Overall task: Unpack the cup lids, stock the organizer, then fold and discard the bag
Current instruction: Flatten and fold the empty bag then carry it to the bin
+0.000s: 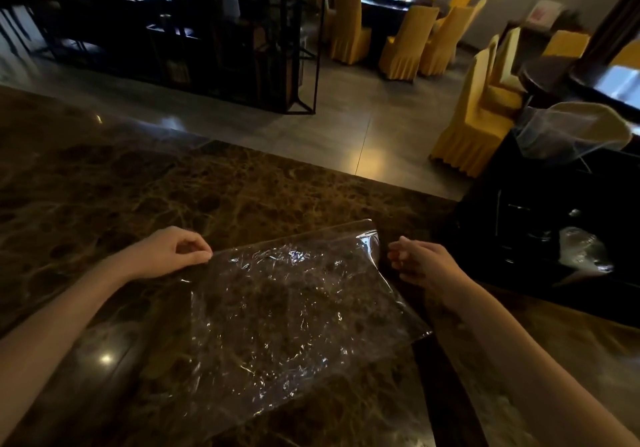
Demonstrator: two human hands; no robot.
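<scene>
A clear, crinkled plastic bag (294, 311) lies flat on the brown marble counter (104, 197) in front of me. My left hand (173, 251) pinches the bag's far left corner between thumb and fingers. My right hand (419, 263) hovers just right of the bag's far right corner, fingers loosely curled and holding nothing; that corner curls up slightly. At the right stands a black organizer (540, 225) with clear cup lids (581, 249) in one of its compartments.
A mesh-like cover (575, 128) rests on top of the organizer. Beyond the counter's far edge lie a tiled floor, a black metal shelf frame (242, 31) and yellow-covered chairs (474, 114) around dark tables.
</scene>
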